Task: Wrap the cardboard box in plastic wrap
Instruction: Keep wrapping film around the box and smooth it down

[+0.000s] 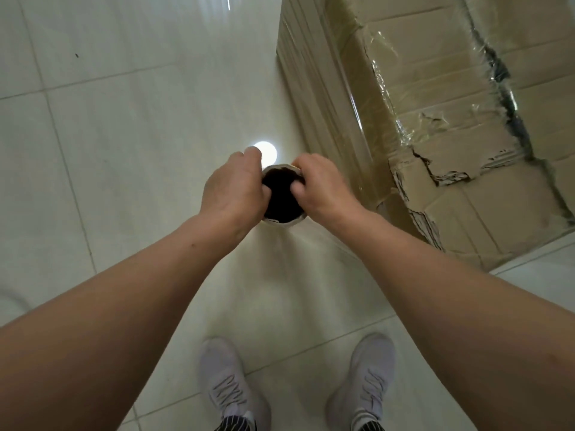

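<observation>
A tall cardboard box [460, 98] stands at the upper right, its top flaps torn and its near side covered in clear plastic film. I look straight down the hollow core of an upright plastic wrap roll [281, 199] held at the centre. My left hand [235, 189] grips the roll's rim from the left, thumb hooked inside the core. My right hand [323, 188] grips the rim from the right in the same way. A sheet of film [351, 169] stretches from the roll to the box's near corner.
Glossy white floor tiles [124, 135] spread to the left and ahead, with a round lamp reflection [266, 150] just beyond the hands. My two white shoes [295, 384] stand below the roll. The box's torn corner [429, 225] lies close to my right forearm.
</observation>
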Action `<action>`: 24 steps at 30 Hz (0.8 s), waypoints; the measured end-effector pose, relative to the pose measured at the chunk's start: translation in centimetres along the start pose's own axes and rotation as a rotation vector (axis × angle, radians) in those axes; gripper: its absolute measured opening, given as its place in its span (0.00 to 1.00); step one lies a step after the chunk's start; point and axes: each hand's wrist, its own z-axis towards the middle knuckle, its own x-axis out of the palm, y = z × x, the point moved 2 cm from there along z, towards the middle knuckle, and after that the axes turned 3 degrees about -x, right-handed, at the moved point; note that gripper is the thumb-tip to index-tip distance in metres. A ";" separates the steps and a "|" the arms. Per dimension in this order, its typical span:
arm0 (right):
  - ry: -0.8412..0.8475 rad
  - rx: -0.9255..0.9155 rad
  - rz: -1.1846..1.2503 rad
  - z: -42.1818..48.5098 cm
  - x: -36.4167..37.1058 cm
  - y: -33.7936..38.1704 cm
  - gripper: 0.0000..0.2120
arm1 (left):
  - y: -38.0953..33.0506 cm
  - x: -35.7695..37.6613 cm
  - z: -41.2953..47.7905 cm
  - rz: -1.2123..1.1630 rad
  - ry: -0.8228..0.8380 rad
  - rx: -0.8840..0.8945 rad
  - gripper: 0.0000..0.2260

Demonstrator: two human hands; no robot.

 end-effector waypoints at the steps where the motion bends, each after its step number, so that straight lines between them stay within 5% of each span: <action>1: -0.003 0.068 0.082 -0.3 -0.2 -0.3 0.13 | -0.2 -0.1 0.1 0.012 0.015 0.007 0.07; 6: 0.122 0.451 0.395 -3.5 -0.2 -1.5 0.19 | -1.0 -0.3 0.9 0.221 0.085 0.129 0.17; 9: 0.155 0.470 0.261 -4.3 0.0 -1.6 0.11 | -1.9 -0.2 1.4 0.309 0.126 0.304 0.18; 14: 0.151 0.429 0.143 -4.2 -0.1 -0.8 0.13 | -3.9 0.0 2.1 0.485 0.168 0.565 0.12; 24: -0.026 0.233 0.160 -0.7 -0.8 1.8 0.04 | -0.3 -2.2 3.4 0.316 0.114 0.373 0.04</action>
